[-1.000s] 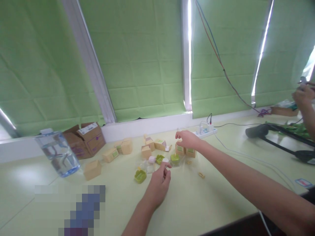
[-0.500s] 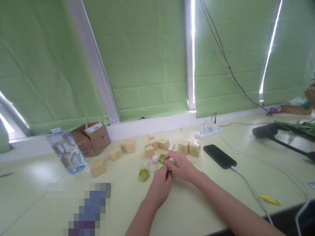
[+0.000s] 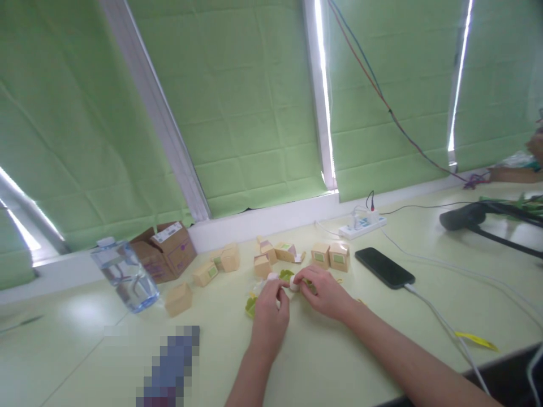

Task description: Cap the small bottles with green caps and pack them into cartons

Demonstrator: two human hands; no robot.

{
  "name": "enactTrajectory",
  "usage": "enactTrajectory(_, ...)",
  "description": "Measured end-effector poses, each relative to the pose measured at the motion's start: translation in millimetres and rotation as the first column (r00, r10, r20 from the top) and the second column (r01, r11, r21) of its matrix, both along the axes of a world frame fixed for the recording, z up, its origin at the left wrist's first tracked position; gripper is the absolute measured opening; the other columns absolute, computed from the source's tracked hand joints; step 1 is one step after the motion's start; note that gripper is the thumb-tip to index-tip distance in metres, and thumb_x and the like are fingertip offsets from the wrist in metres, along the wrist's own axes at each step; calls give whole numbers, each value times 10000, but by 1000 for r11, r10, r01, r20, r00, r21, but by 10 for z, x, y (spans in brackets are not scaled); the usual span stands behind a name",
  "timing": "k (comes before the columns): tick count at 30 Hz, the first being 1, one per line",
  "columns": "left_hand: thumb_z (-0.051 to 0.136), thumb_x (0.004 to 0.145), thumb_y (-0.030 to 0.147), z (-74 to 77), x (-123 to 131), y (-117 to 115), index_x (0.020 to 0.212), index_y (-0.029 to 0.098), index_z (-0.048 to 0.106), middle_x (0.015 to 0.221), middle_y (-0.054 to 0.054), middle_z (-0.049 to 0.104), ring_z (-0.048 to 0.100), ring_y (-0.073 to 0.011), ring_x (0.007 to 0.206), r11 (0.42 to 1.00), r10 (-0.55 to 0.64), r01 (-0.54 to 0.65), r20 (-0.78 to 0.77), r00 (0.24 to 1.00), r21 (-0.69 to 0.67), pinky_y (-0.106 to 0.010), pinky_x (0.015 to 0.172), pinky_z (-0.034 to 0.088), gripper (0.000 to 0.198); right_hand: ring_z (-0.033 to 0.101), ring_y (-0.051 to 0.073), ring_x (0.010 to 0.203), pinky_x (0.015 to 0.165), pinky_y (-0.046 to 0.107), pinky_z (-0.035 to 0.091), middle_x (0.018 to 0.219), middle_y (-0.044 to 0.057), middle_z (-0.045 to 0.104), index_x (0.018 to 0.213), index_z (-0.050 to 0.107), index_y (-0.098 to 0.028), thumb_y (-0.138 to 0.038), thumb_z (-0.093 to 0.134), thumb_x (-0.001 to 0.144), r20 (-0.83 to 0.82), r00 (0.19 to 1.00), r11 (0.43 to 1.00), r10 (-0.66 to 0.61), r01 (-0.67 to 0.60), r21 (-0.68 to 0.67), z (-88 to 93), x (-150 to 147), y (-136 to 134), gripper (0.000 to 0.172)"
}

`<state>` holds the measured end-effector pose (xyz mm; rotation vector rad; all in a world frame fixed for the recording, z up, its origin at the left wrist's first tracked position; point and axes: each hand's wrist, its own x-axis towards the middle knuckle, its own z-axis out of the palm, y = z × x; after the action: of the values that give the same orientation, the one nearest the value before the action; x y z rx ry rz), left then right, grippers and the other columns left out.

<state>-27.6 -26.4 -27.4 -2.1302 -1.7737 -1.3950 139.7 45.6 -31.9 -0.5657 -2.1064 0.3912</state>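
My right hand (image 3: 324, 291) pinches a small white round piece (image 3: 294, 284) between thumb and fingertips, just above the table. My left hand (image 3: 270, 314) is close beside it, thumb and index finger apart, with the index fingertip at or near the white piece. Behind the fingers shows a green flower-shaped cup (image 3: 285, 275). Another green cup (image 3: 250, 307) is partly hidden by my left hand. A pale pinkish piece (image 3: 272, 276) and crumpled clear plastic (image 3: 257, 288) lie past my left hand, partly covered.
Small tan boxes (image 3: 339, 258) stand in groups behind my hands, some opened. To the left are a water bottle (image 3: 127, 277), a brown carton (image 3: 169, 254) and a pixelated area. A phone (image 3: 384, 267) on a white cable, a power strip (image 3: 362, 226) and a yellow strip (image 3: 476, 340) are right.
My hands have parted: the left has shifted left, over the nearer green cup, and the white piece now shows at my right fingertips. The whole view has tilted slightly.
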Motion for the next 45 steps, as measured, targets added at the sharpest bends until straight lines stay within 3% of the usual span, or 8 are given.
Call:
enactTrajectory(5, 482, 897, 203, 85, -231, 131, 1001, 199, 638, 959, -81, 656, 603, -240, 924, 988, 149, -141, -154, 977, 63, -372, 861, 460, 188, 572, 234, 1033, 940, 392, 448, 989, 74, 658, 964, 645, -199, -66, 520, 829, -107, 989, 995, -103, 103, 0, 9, 44, 111, 226)
enactTrajectory(11, 566, 812, 130, 240, -189, 354, 1119, 215, 657, 1176, -96, 636, 556, -253, 1127, 973, 35, -142, -493, 869, -181, -389, 979, 422, 331, 633, 201, 955, 900, 352, 472, 992, 67, 699, 1005, 655, -171, -80, 486, 846, -171, 941, 954, -291, 272, -126, 4, 284, 368, 249)
enactTrajectory(19, 592, 786, 150, 284, -124, 632, 950, 199, 721, 1087, -116, 658, 578, -277, 1077, 919, -15, -245, -650, 760, -308, -403, 959, 410, 215, 650, 194, 757, 709, 261, 448, 769, 83, 720, 798, 757, -156, -25, 601, 751, 311, 908, 898, -280, 362, -251, -101, 572, 498, 209)
enactTrajectory(28, 530, 826, 138, 365, -56, 610, 805, 166, 696, 959, -123, 650, 608, -268, 977, 922, 38, -284, -665, 746, -265, -388, 883, 434, 169, 661, 239, 887, 768, 294, 439, 957, 121, 736, 932, 781, -173, -95, 658, 762, 355, 865, 868, -354, 445, -220, -69, 618, 551, 224)
enactTrajectory(35, 601, 808, 165, 513, 40, 435, 808, 183, 624, 1114, -114, 643, 599, -281, 1086, 988, 41, -96, -399, 916, -120, -421, 938, 458, 29, 658, 215, 756, 679, 281, 426, 792, 107, 721, 811, 753, -153, -104, 666, 760, 367, 869, 860, -331, 438, -262, -204, 633, 590, 112)
enactTrajectory(39, 650, 791, 212, 307, 77, 304, 827, 202, 578, 1088, -79, 652, 613, -258, 1064, 999, -36, 30, -178, 983, -38, -425, 916, 492, 81, 652, 203, 803, 712, 281, 449, 868, 94, 715, 949, 730, -155, -84, 645, 783, 303, 901, 884, -311, 391, -257, -162, 555, 575, 200)
enactTrajectory(42, 685, 784, 259, 79, 74, 217, 1093, 204, 531, 1087, -82, 637, 637, -227, 967, 1000, -29, 29, -12, 999, 3, -407, 842, 531, 350, 640, 173, 834, 758, 273, 475, 898, 61, 696, 962, 705, -181, -141, 601, 855, 211, 933, 910, -292, 339, -239, -46, 494, 506, 154)
enactTrajectory(45, 713, 771, 270, -69, 65, 154, 1223, 197, 480, 1116, -95, 615, 634, -215, 962, 999, -45, 45, 83, 996, 0, -403, 846, 542, 513, 643, 149, 811, 753, 263, 522, 895, 40, 678, 1021, 652, -177, -232, 598, 889, -98, 977, 950, -187, 155, -269, 72, 432, 374, 153)
